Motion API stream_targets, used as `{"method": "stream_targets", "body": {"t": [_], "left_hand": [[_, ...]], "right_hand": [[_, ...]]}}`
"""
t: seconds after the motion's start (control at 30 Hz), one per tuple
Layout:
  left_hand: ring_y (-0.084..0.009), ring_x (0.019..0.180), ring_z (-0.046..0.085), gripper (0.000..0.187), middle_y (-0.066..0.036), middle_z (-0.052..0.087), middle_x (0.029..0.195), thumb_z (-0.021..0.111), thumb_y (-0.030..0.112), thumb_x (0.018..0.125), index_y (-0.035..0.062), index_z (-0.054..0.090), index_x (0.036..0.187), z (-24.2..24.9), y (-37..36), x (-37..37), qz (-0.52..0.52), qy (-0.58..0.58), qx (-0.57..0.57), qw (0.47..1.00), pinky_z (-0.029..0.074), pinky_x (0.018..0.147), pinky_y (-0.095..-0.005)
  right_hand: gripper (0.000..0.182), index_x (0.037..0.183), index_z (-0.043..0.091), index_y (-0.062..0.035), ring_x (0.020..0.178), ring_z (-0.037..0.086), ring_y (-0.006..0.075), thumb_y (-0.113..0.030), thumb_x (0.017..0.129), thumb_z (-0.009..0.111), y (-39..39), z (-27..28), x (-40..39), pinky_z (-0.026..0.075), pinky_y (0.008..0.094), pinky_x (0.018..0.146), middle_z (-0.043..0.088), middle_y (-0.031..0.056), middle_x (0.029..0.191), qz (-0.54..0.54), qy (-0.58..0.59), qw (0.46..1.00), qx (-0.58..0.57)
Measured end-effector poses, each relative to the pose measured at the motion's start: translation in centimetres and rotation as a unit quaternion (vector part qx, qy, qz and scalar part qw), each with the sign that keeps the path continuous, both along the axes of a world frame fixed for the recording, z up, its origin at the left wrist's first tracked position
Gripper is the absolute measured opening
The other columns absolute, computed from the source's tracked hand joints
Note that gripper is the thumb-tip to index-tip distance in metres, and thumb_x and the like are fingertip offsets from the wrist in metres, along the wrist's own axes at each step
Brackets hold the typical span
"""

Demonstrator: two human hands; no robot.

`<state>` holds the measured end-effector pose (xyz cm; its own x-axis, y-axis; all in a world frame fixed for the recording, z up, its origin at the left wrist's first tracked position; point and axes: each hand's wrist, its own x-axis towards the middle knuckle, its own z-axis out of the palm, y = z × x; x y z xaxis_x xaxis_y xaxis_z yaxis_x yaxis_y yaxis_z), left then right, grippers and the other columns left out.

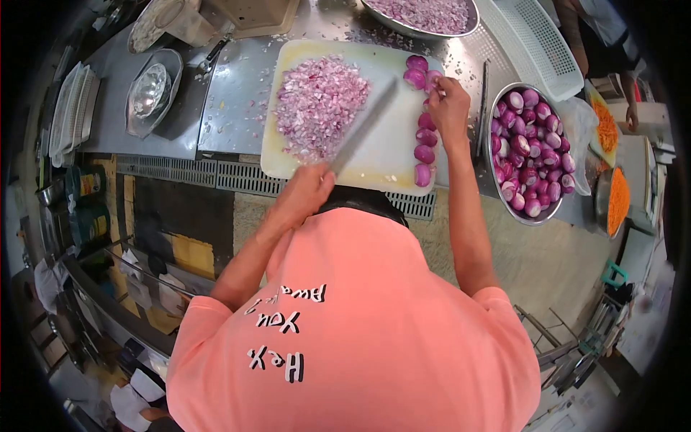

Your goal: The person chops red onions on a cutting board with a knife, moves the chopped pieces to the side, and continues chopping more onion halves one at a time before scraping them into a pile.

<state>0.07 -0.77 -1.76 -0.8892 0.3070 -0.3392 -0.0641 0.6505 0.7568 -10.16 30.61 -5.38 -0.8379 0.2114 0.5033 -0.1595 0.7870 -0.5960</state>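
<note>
My left hand (306,193) is closed round the handle of a knife (363,124) at the near edge of the white cutting board (385,162). Its broad blade slants up and right across the board, beside a heap of chopped red onion (320,104). At the board's right side, my right hand (449,102) has its fingers closed on a red onion (432,78), partly hidden by them. Other peeled red onions (425,153) form a row along that edge, above and below the hand.
A metal bowl of red onions (533,147) stands right of the board, near a white basket (536,50). Another bowl (421,30) with chopped onion is at the back. Orange shreds (618,200) fill a bowl far right, where a person (601,29) stands.
</note>
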Motion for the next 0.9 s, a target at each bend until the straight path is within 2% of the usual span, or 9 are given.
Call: {"method": "stream_targets", "body": {"t": [0.1,0.13,0.2,0.33,0.37,0.47,0.6,0.83,0.9], "left_hand": [[-0.0217,0.045,0.057,0.028,-0.016,0.057,0.059,0.051,0.021,0.093,-0.0054,0.057,0.086,-2.6,-1.2,1.3,-0.134,0.194,0.068,0.969,0.046,0.048,-0.04],[-0.0217,0.045,0.057,0.028,-0.016,0.057,0.059,0.051,0.021,0.093,-0.0054,0.057,0.086,-2.4,-1.8,1.1,-0.132,0.194,0.068,0.97,0.046,0.048,-0.04],[-0.0215,0.044,0.055,0.029,-0.015,0.055,0.057,0.053,0.021,0.092,-0.0059,0.056,0.085,-1.4,-3.4,-0.1,-0.021,-0.149,0.01,0.989,0.043,0.047,-0.0401],[-0.0264,0.045,0.055,0.029,-0.017,0.055,0.056,0.053,0.021,0.092,-0.006,0.056,0.084,0.3,-3.3,-2.1,0.038,-0.033,-0.016,0.999,0.043,0.049,-0.0411],[-0.0401,0.056,0.06,0.027,-0.025,0.058,0.062,0.052,0.019,0.092,-0.007,0.058,0.086,1.0,-2.7,-1.9,0.021,0.009,-0.04,0.999,0.046,0.056,-0.047],[-0.0274,0.05,0.056,0.026,-0.02,0.055,0.059,0.051,0.018,0.095,-0.0079,0.055,0.091,-0.7,-1.1,-0.6,0.017,0.112,-0.012,0.993,0.042,0.051,-0.0422],[-0.0492,0.076,0.061,0.023,-0.032,0.061,0.075,0.05,0.014,0.092,-0.0072,0.059,0.095,0.5,1.4,-1.6,-0.002,0.055,-0.051,0.997,0.046,0.067,-0.0551],[-0.0438,0.066,0.06,0.026,-0.029,0.058,0.069,0.05,0.017,0.094,-0.0083,0.056,0.094,-0.3,3.5,-1.2,-0.037,0.108,-0.075,0.991,0.045,0.062,-0.0465],[-0.0502,0.075,0.061,0.022,-0.034,0.06,0.074,0.05,0.013,0.092,-0.0069,0.058,0.095,0.6,3.8,-2.2,-0.043,0.051,-0.088,0.994,0.047,0.066,-0.0553]], "right_hand": [[0.016,0.091,0.069,0.0006,0.081,0.063,0.0393,-0.001,0.077,0.061,0.6,-1.3,-3.2,0.051,0.0444,0.076,0.065,0.0213,0.088,0.038,0.001,0.999,0.035],[0.016,0.091,0.069,0.0006,0.081,0.063,0.0393,-0.001,0.077,0.061,0.5,-1.6,-3.9,0.051,0.0444,0.076,0.065,0.0213,0.088,0.04,0.001,0.999,0.035],[0.015,0.09,0.069,0.0004,0.085,0.062,0.0391,-0.001,0.077,0.061,0.3,-2.4,-4.5,0.05,0.0438,0.078,0.065,0.0205,0.089,0.054,-0.059,0.994,0.072],[0.015,0.089,0.069,-0.0005,0.087,0.062,0.0385,-0.002,0.076,0.061,-0.9,-2.8,-3.8,0.05,0.0437,0.08,0.065,0.0197,0.09,0.058,-0.061,0.992,0.093],[0.015,0.088,0.069,-0.0008,0.087,0.062,0.0383,-0.002,0.076,0.061,-1.4,-2.9,-3.1,0.05,0.0441,0.079,0.065,0.0192,0.089,0.073,-0.06,0.993,0.072],[0.013,0.086,0.069,-0.0016,0.087,0.062,0.0374,-0.003,0.076,0.062,-3.5,-2.6,0.1,0.05,0.0443,0.078,0.064,0.0178,0.09,0.107,-0.094,0.99,0.023],[0.01,0.085,0.069,-0.0032,0.089,0.06,0.036,-0.004,0.077,0.062,-7.6,-1.0,4.8,0.051,0.0438,0.077,0.064,0.0146,0.091,0.16,-0.141,0.977,0.008],[0.013,0.089,0.066,-0.0026,0.088,0.059,0.0348,-0.004,0.078,0.061,-9.4,-1.8,7.0,0.051,0.0443,0.074,0.062,0.0132,0.093,0.106,-0.142,0.984,0.036],[0.013,0.089,0.066,-0.0025,0.088,0.058,0.0349,-0.004,0.077,0.061,-9.6,-1.9,6.8,0.051,0.0446,0.073,0.062,0.0132,0.093,0.1,-0.143,0.984,0.031]]}}
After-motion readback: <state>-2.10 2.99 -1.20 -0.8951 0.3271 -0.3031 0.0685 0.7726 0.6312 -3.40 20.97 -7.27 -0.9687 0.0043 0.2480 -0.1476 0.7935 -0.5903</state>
